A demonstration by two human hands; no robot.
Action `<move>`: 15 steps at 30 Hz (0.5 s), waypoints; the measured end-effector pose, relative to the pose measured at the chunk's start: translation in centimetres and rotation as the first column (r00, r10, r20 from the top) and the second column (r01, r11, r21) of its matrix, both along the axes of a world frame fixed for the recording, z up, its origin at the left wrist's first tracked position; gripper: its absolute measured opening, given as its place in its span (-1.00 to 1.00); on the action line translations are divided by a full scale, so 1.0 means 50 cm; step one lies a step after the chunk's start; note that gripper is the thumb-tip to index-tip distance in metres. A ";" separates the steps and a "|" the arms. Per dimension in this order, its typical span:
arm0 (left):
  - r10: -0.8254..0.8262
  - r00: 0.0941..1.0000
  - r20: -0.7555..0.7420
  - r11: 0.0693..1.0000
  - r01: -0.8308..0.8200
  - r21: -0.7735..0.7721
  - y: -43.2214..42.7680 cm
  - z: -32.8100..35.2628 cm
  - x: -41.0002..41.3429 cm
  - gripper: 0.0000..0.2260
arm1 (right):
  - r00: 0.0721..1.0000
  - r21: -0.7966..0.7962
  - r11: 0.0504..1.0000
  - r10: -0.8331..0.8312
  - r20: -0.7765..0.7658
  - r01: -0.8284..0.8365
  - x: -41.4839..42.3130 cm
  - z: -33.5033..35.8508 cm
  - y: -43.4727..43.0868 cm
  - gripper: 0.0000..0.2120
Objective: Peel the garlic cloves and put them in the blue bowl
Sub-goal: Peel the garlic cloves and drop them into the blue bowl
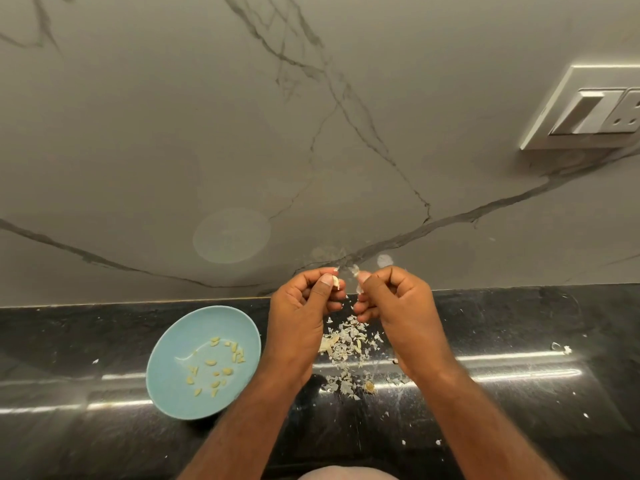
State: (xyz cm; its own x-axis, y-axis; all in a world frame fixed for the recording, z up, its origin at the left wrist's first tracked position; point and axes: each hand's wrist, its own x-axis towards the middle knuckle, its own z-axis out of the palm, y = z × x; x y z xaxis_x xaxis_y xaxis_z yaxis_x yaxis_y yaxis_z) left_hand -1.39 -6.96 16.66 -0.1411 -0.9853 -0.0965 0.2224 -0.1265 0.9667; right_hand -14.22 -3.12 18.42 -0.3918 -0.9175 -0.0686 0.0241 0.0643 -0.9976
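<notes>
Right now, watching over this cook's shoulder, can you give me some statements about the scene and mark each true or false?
1. The blue bowl already holds peeled cloves. True.
2. The bowl sits right of both hands. False: it sits left of the left hand.
3. The left hand pinches a garlic clove. True.
4. The right hand is open and empty. False: it pinches a piece of skin.
5. Loose skins lie on the black counter below the hands. True.

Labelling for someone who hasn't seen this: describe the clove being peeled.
Over the black stone countertop, right of the round pale-blue bowl, find the left hand. Its fingers pinch a small white garlic clove, the only one held up off the counter.
</notes>
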 end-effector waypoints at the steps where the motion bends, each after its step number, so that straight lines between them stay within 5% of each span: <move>1: 0.007 1.000 0.004 1.000 -0.007 0.003 -0.001 -0.001 -0.001 -0.87 | 0.988 0.019 1.000 -0.010 -0.153 0.013 -0.005 -0.006 -0.001 -0.85; 4: 0.024 1.000 0.019 1.000 -0.024 0.003 -0.003 -0.003 -0.005 -0.87 | 0.922 0.040 0.999 0.015 -0.388 0.001 -0.010 -0.016 0.000 -0.87; 10: 0.040 0.999 0.026 0.999 -0.040 0.011 -0.004 -0.003 -0.011 -0.90 | 0.886 -0.157 0.987 -0.097 -0.454 0.028 -0.008 -0.021 0.004 -0.78; 15: 0.037 0.998 0.048 0.999 -0.038 0.006 -0.004 -0.004 -0.010 -0.90 | 0.858 -0.080 0.997 -0.049 -0.512 0.009 -0.021 -0.023 -0.006 -0.91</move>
State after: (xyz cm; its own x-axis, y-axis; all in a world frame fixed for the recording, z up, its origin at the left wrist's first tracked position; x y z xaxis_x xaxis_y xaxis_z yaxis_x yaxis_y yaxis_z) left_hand -1.88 -7.15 16.47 -0.0990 -0.9891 -0.1093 0.1805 -0.1259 0.9755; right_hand -15.26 -3.44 17.29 -0.3797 -0.8996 0.2155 -0.4915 -0.0011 -0.8709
